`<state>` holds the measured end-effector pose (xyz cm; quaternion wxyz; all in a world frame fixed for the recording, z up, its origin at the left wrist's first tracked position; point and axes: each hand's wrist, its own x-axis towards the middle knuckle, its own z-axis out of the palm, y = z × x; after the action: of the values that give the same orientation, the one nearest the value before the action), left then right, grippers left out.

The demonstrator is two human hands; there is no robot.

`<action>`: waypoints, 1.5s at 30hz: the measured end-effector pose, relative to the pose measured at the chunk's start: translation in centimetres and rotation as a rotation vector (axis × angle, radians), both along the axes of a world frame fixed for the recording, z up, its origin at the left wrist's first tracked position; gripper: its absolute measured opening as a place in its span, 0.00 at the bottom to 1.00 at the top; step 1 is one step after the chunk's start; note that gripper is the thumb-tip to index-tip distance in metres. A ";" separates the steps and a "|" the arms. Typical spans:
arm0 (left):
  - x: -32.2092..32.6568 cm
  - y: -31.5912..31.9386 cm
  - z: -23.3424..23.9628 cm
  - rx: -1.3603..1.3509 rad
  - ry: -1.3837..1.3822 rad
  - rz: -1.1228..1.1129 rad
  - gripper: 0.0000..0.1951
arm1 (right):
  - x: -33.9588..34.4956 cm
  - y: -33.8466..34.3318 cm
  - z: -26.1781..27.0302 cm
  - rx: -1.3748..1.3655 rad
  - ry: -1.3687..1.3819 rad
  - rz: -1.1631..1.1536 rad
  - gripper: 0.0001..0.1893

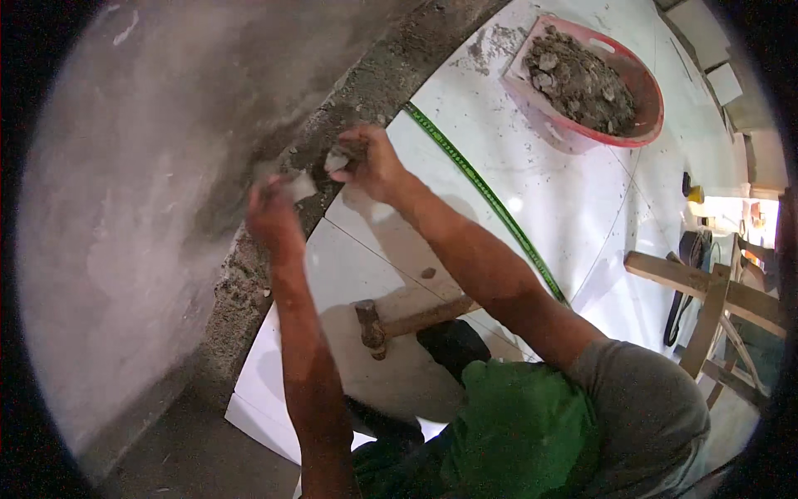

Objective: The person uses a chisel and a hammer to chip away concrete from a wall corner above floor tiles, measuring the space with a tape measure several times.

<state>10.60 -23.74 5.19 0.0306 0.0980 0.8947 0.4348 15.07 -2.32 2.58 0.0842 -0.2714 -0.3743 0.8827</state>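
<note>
My right hand point(378, 163) is closed around some grey rubble point(338, 161) above a strip of rough mortar point(340, 112) at the foot of the wall. To its left, my left hand point(272, 215) is blurred, with a pale flat fragment point(303, 187) at its fingertips. Both hands are over the bare strip along the edge of the white floor tiles point(349, 256). Below my forearms lies a rusty hammer point(372, 330) with a wooden handle, part of it hidden by my right arm.
A green measuring tape point(483, 190) stretches across the tiles on the right. Beyond it stands a red plastic tub point(651, 115) heaped with rubble point(576, 84). A wooden frame point(717, 299) is at the far right, and a smooth grey wall point(137, 206) rises on the left.
</note>
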 end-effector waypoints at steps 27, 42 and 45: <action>-1.2 -26.5 -11.0 -0.411 -0.066 0.541 0.29 | 19.2 4.1 1.6 0.661 -0.229 -0.018 0.15; 0.3 -19.7 -10.5 -0.558 0.098 0.675 0.36 | 20.3 -5.3 -2.2 1.171 -0.326 0.374 0.14; -1.1 -18.2 -7.2 -0.510 -0.280 0.812 0.36 | 20.6 -4.8 -2.5 1.181 -0.313 0.361 0.15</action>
<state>9.48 -41.97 -2.01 0.0016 -0.3279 0.9259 0.1878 35.66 -7.14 0.06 0.0137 -0.2375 -0.8456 0.4779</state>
